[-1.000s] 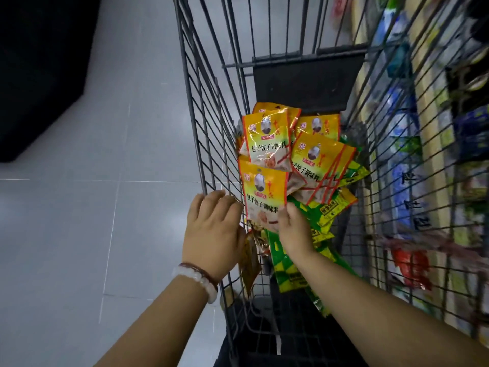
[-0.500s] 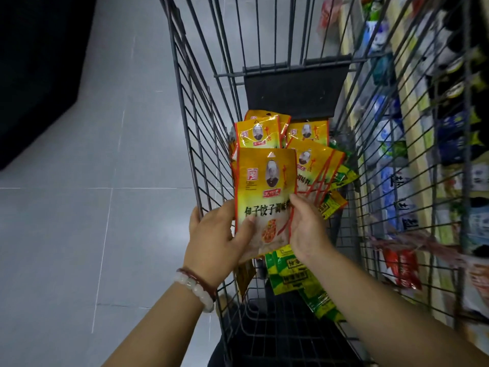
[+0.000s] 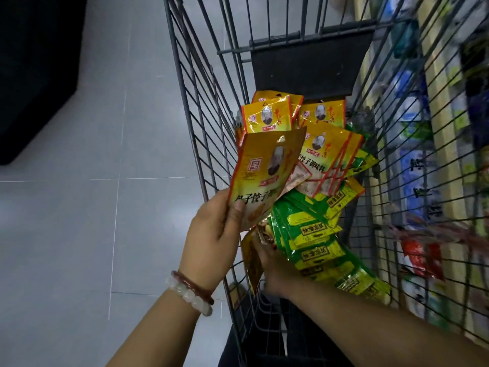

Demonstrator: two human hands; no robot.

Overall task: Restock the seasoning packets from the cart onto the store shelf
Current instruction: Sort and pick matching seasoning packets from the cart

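Right hand (image 3: 275, 263) sits low in the cart (image 3: 201, 123), fingers buried under packets; I can't tell whether it grips anything. The store shelf (image 3: 447, 165) on the right, seen through the cart's wires, is smeared by blur; I can't read its goods or labels.

Left hand (image 3: 214, 234) grips one yellow seasoning packet (image 3: 264, 176) by its lower left corner, thumb pressed on the front, fingers curled behind. The packet tilts right, raised above the pile. Its print shows a red seal, an oval portrait and black characters, partly legible as "子饺子".

More yellow packets (image 3: 325, 154) of the same design lie stacked against the cart's far end; one reads "饺子调味料". Green packets (image 3: 315, 234) with yellow label strips fan out below them; their writing is too small to read.

Left wrist bent upward, wearing two bead bracelets (image 3: 190, 292), one pale, one dark red.
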